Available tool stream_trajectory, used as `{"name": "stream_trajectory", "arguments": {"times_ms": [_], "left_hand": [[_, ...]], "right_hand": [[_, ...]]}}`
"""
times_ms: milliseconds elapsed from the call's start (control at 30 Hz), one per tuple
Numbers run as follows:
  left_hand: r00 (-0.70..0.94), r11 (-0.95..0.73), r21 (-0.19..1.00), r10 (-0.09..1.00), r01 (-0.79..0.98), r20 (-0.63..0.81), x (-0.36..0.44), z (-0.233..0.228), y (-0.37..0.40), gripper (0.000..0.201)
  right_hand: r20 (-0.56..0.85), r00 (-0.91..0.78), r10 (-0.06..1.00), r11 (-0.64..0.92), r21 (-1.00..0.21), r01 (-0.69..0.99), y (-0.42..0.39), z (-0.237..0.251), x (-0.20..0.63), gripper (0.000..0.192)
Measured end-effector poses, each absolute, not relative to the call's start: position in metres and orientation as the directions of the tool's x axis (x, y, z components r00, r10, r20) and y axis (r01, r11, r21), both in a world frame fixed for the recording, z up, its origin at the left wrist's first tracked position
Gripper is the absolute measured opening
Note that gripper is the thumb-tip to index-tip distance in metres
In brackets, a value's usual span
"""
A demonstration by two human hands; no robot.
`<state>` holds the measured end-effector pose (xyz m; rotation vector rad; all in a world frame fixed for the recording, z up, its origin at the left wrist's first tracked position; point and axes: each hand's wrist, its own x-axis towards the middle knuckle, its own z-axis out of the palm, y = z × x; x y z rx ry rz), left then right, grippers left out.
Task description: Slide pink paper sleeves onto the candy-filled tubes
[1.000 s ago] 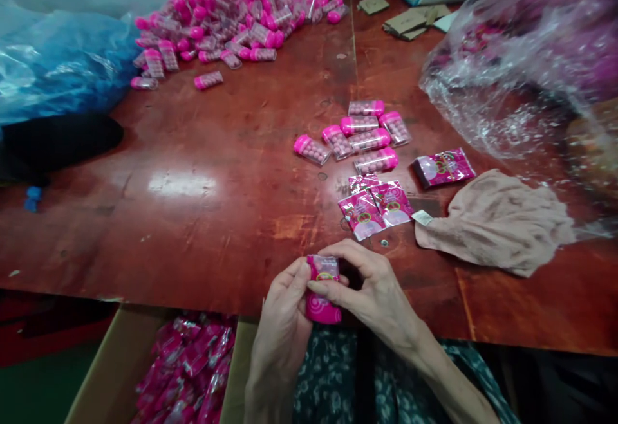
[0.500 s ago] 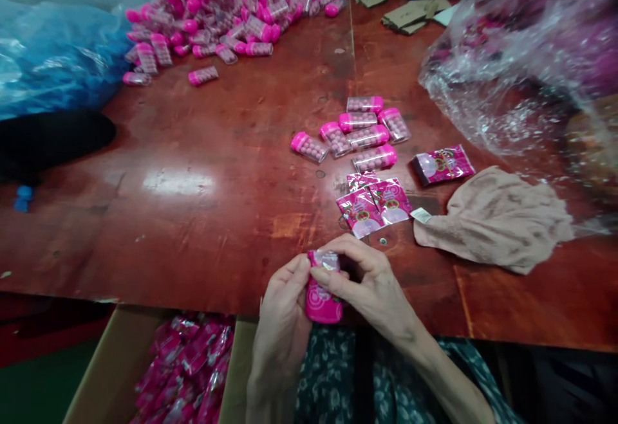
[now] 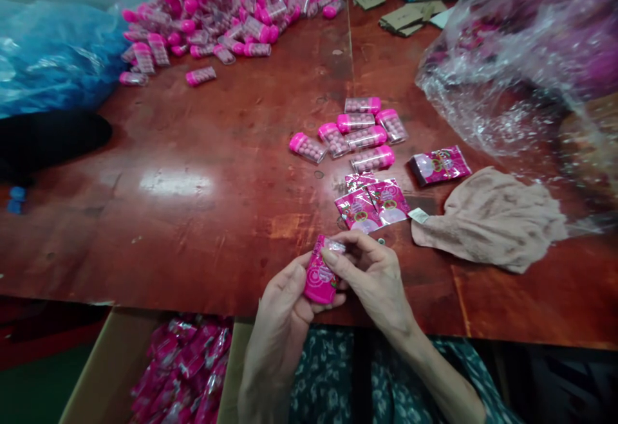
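Now, both hands busy at the near edge of the worktop [image 3: 203, 218]: left hand [image 3: 284, 302] cupped under a pink wrapped pack [image 3: 319, 277], fingers closed on its lower end; right hand [image 3: 371, 276] pinching the pack's clear upper end between thumb and forefinger. Pack tilted, top leaning right, held just above the worktop's front edge. Just beyond the right hand, flat pink sachets [image 3: 371, 204] overlapping on the wood, a tiny metal ring beside them. Further out, a loose cluster of pink-capped clear tubes [image 3: 352, 131], six or so, filled with small pinkish balls. To the right of those, one more wrapped pack [image 3: 440, 165] lying on its side, and next to it a crumpled beige cloth [image 3: 492, 221] with a white label at its corner. Above the cloth, a big crinkled clear plastic bag [image 3: 512, 57] with pink inside, blurred. Far left corner, a large heap of the same tubes [image 3: 217, 12], touching a blue plastic bag [image 3: 53, 51]; scraps of cardboard [image 3: 410, 15] at the back. Down below the worktop, on the left, an open cardboard box [image 3: 103, 372] holding many wrapped pink packs. Patterned dark fabric in the lap under the wrists.
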<state>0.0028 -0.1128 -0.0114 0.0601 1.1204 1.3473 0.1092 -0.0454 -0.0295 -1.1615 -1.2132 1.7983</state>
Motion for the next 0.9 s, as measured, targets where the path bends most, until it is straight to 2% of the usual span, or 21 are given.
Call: {"name": "stream_trajectory", "arguments": {"times_ms": [100,233,367,533,600,733,800,900], "left_hand": [[-0.273,0.279,0.674,0.759,-0.684,-0.592,0.005,-0.013,-0.115,0.032],[-0.512,0.195,0.821,0.698,-0.537,-0.500,0.010,-0.013,-0.115,0.028],[-0.672,0.134,0.929,0.656,-0.346,-0.345,0.012,-0.010,-0.118,0.025],[-0.681,0.235,0.957,0.673,-0.173,-0.288,0.005,-0.008,-0.126,0.024],[-0.665,0.244,0.952,0.682,-0.185,-0.304,0.000,-0.010,-0.127,0.023],[-0.612,0.106,0.914,0.712,-0.391,-0.344,-0.003,-0.012,-0.124,0.022],[-0.596,0.042,0.896,0.733,-0.442,-0.328,-0.001,-0.012,-0.121,0.031],[-0.601,0.054,0.898,0.725,-0.437,-0.337,0.003,-0.011,-0.119,0.051]], "right_hand": [[-0.309,-0.356,0.882,-0.380,-0.912,-0.151,-0.044,-0.030,0.109,0.016],[-0.309,-0.386,0.869,-0.421,-0.871,-0.251,-0.040,-0.031,0.111,0.025],[-0.310,-0.493,0.813,-0.445,-0.877,-0.182,-0.038,-0.032,0.116,0.031],[-0.308,-0.579,0.755,-0.425,-0.902,-0.075,-0.037,-0.034,0.122,0.041],[-0.311,-0.610,0.729,-0.426,-0.904,-0.048,-0.037,-0.033,0.123,0.040],[-0.397,-0.594,0.700,-0.526,-0.849,-0.052,-0.038,-0.030,0.121,0.024],[-0.460,-0.572,0.680,-0.602,-0.795,-0.076,-0.041,-0.028,0.119,0.024],[-0.500,-0.582,0.642,-0.668,-0.737,-0.103,-0.044,-0.026,0.116,0.025]]}}
